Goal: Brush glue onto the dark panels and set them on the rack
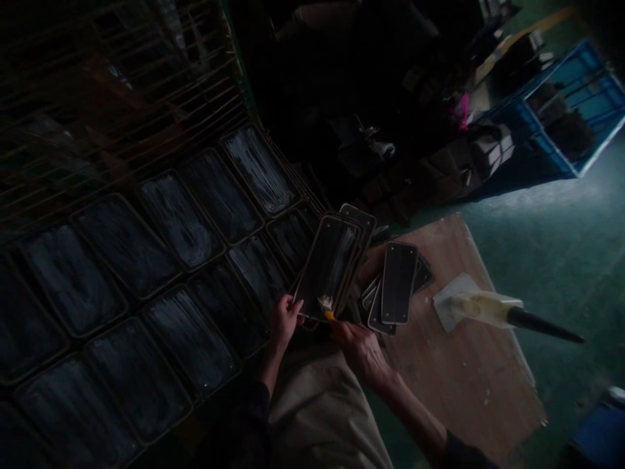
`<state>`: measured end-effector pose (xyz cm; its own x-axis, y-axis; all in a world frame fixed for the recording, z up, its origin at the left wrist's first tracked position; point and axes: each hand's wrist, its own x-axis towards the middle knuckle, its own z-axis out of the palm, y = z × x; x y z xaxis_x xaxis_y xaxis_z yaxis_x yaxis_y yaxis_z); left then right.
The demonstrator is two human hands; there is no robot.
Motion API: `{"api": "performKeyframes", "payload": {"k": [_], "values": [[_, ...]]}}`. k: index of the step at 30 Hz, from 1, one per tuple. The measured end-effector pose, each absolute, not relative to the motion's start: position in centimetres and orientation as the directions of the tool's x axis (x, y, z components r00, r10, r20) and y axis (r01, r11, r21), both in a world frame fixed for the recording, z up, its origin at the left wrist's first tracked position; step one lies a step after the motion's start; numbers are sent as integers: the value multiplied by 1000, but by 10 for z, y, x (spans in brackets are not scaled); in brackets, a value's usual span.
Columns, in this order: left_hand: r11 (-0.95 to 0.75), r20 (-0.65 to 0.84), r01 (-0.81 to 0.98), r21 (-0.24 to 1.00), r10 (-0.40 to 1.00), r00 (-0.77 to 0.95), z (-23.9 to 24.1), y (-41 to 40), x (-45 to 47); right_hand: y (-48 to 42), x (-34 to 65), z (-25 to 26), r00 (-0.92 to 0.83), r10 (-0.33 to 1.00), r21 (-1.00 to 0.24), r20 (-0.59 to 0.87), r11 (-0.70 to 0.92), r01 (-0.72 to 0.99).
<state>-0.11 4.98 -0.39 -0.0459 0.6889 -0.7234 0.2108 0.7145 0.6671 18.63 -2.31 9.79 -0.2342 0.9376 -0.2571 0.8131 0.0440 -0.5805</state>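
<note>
My left hand (287,319) grips the lower left corner of a dark rectangular panel (326,260) with rounded corners and a pale edge. Its fingers are closed on that edge. In my right hand (361,348) is a small brush with a yellow-orange handle (329,315). The bristles (325,303) touch the panel's lower part, and whitish streaks run up its right side. Behind this panel, another dark panel (364,225) sticks out at the upper right. Rows of similar panels with whitish smears, such as this panel (178,218), lie to the left.
A wooden board (454,378) at right bears a small pile of dark panels (399,283) and a translucent bottle with a long black nozzle (488,309). A wire rack (195,91) stands upper left. A blue crate (551,150) rests on the green floor (566,260).
</note>
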Motion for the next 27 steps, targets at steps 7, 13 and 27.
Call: {"api": "performKeyframes", "payload": {"k": [7, 13, 27], "values": [[720, -733, 196, 666, 681, -12, -5, 47, -4, 22, 213, 101, -148, 901, -758, -409, -245, 604], [671, -709, 298, 679, 704, 32, -5, 48, -6, 101, 265, 85, 76, 986, -714, -145, -158, 682], [726, -759, 273, 631, 651, 24, -5, 49, -7, 48, 197, 75, -300, 947, -561, -116, 187, 807]]}}
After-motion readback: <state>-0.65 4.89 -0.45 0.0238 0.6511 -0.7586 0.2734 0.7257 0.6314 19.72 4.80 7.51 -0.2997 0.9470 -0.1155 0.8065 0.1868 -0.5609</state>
